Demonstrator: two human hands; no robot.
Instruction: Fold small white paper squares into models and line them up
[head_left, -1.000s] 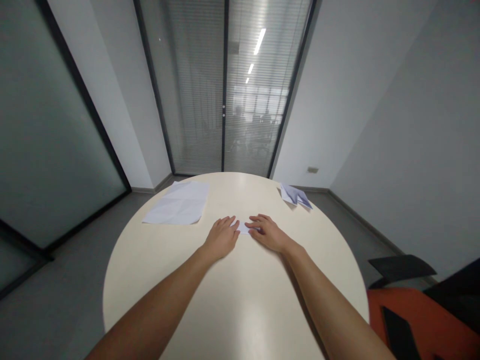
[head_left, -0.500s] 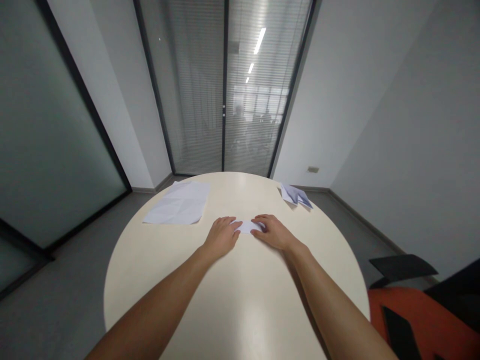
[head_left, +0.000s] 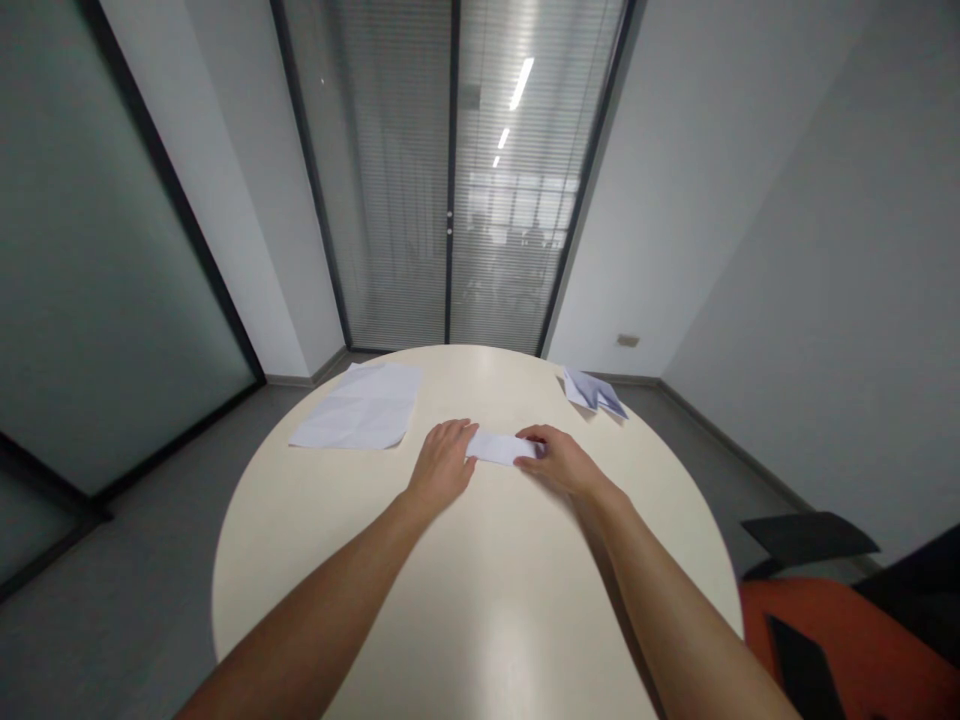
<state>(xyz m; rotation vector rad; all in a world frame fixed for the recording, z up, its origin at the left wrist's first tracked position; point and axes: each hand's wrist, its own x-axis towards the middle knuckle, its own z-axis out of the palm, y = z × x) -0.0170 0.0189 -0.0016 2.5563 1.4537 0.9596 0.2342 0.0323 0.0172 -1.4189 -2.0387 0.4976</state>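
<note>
Right hand (head_left: 564, 460) shifted outward, fingers (head_left: 534, 433) curled around paper strip (head_left: 495, 448)

Dim, flat light — soft glare on the tabletop (head_left: 450, 610).

Head view: a single camera on the person's head, which looks forward and clearly down.
Counter: the round cream-white counter (head_left: 480, 600) is seen from above its near side; the bottom border cuts it.
Nearness: the bare left forearm (head_left: 330, 590) and bare right forearm (head_left: 660, 590) enter large from below; the left grip (head_left: 444, 462) and right grip (head_left: 562, 460) appear smaller, farther away.
Facing: straight towards the tall black-framed glass partition with grey blinds (head_left: 405, 200).
Right border: cuts the red-orange chair seat (head_left: 885, 630).
</note>
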